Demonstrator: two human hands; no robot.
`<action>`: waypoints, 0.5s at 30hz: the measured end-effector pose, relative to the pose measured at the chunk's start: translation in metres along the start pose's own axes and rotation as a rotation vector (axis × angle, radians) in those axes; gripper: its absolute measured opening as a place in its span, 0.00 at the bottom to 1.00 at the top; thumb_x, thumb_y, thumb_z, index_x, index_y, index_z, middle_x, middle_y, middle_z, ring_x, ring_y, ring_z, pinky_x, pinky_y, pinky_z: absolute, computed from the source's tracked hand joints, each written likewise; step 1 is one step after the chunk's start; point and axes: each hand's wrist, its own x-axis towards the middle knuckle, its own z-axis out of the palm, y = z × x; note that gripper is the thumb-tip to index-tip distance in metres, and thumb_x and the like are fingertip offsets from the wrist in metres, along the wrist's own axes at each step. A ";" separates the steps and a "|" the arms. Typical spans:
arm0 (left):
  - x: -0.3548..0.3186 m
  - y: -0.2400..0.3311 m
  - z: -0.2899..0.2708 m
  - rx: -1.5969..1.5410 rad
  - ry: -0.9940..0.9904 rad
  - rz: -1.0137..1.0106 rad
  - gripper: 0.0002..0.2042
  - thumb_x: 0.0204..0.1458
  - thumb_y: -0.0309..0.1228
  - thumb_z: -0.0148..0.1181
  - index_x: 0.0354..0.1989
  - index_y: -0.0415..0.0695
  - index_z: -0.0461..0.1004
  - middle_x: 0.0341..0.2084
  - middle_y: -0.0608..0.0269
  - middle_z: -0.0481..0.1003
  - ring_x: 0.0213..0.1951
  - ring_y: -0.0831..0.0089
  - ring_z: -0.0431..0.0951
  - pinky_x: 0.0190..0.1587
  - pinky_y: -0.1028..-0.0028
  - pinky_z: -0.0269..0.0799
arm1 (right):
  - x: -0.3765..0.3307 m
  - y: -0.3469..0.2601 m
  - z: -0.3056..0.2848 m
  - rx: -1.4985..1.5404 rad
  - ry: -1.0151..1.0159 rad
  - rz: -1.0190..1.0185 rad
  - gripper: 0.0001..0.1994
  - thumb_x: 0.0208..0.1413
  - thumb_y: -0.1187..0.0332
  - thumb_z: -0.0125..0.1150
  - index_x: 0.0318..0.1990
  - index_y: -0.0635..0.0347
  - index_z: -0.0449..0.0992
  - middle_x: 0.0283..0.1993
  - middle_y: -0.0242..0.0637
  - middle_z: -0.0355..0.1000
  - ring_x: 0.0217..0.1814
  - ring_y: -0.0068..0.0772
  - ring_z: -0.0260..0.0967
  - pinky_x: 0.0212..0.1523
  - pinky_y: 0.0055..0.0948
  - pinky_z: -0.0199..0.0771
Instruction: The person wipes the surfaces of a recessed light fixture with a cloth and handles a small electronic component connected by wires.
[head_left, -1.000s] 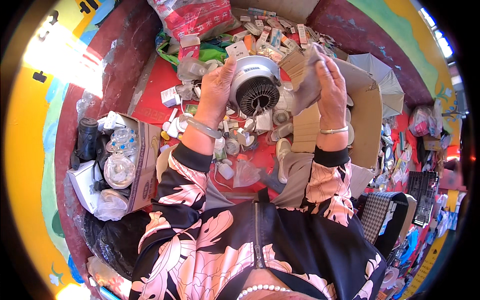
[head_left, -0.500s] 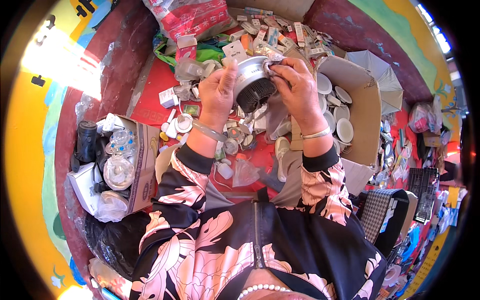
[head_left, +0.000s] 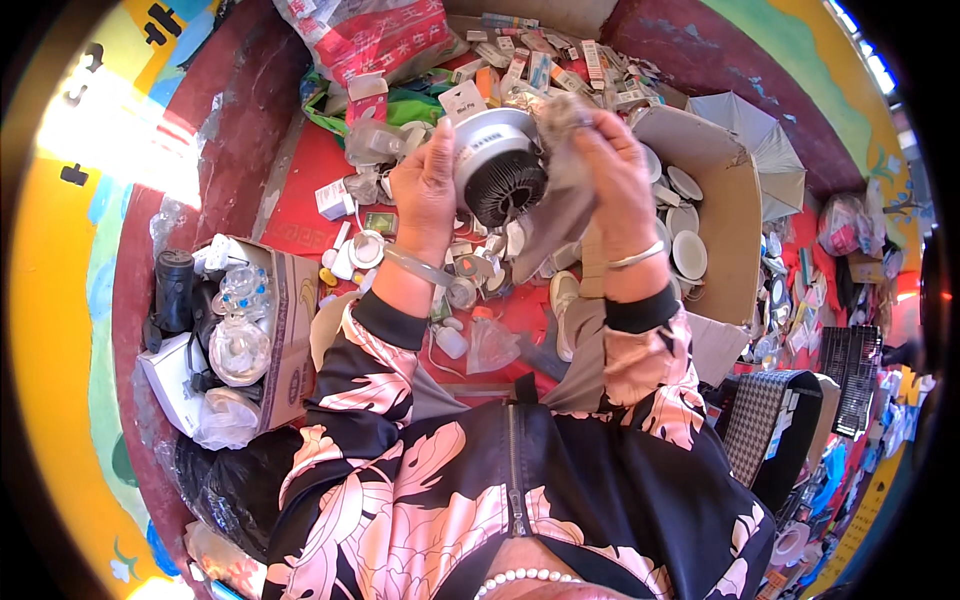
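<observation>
My left hand (head_left: 425,185) grips the rim of a round downlight (head_left: 500,180) from its left side, thumb up along the edge. The lamp has a white-silver ring and a black finned heat sink turned toward me. In my right hand (head_left: 618,185) is a greyish-brown cloth (head_left: 560,195), pinched at its top and hanging down just right of the lamp. Cloth and fingertips are blurred by motion, and a narrow gap seems to lie between hand and lamp.
A cardboard box (head_left: 735,225) on the right holds several round white lamps (head_left: 688,255). On the left, another carton (head_left: 290,330) contains plastic-wrapped parts and a black cylinder (head_left: 174,290). Small packages (head_left: 540,70) are heaped at the back, beside a red-and-white sack (head_left: 385,35).
My right hand has pulled the cloth off the lamp's rim, moving right and slightly up. The lamp has shifted slightly left in my left hand, showing more of its finned back.
</observation>
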 end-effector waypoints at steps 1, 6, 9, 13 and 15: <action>0.002 0.000 -0.002 -0.098 0.034 -0.082 0.23 0.56 0.47 0.54 0.21 0.38 0.75 0.18 0.71 0.70 0.22 0.84 0.65 0.26 0.80 0.62 | 0.005 -0.008 -0.014 0.138 -0.104 -0.021 0.09 0.57 0.75 0.52 0.45 0.65 0.72 0.41 0.35 0.73 0.41 0.28 0.72 0.42 0.24 0.73; 0.010 0.008 -0.004 -0.441 -0.010 -0.236 0.21 0.56 0.47 0.53 0.34 0.35 0.75 0.30 0.63 0.76 0.29 0.78 0.75 0.33 0.77 0.71 | 0.001 -0.041 -0.037 0.246 -0.186 -0.035 0.13 0.55 0.79 0.52 0.49 0.67 0.69 0.48 0.40 0.71 0.49 0.29 0.70 0.50 0.26 0.72; 0.011 0.007 -0.007 -0.512 -0.013 -0.251 0.21 0.56 0.46 0.53 0.36 0.35 0.75 0.31 0.62 0.76 0.31 0.77 0.75 0.34 0.77 0.72 | -0.010 -0.047 -0.016 0.094 -0.265 -0.023 0.14 0.53 0.80 0.54 0.48 0.66 0.70 0.44 0.35 0.72 0.45 0.24 0.70 0.48 0.23 0.70; 0.012 0.003 -0.006 -0.448 0.004 -0.202 0.20 0.56 0.45 0.53 0.35 0.35 0.75 0.30 0.63 0.75 0.30 0.79 0.74 0.33 0.79 0.70 | -0.014 -0.031 0.002 -0.319 -0.286 -0.184 0.10 0.50 0.79 0.59 0.41 0.63 0.75 0.38 0.30 0.73 0.38 0.19 0.68 0.40 0.19 0.68; 0.009 0.006 -0.006 -0.349 0.016 -0.155 0.20 0.56 0.45 0.54 0.32 0.36 0.75 0.27 0.66 0.74 0.28 0.81 0.71 0.31 0.80 0.68 | -0.021 -0.036 0.018 -0.567 -0.302 -0.241 0.09 0.49 0.79 0.59 0.39 0.64 0.76 0.35 0.32 0.74 0.35 0.20 0.68 0.38 0.19 0.68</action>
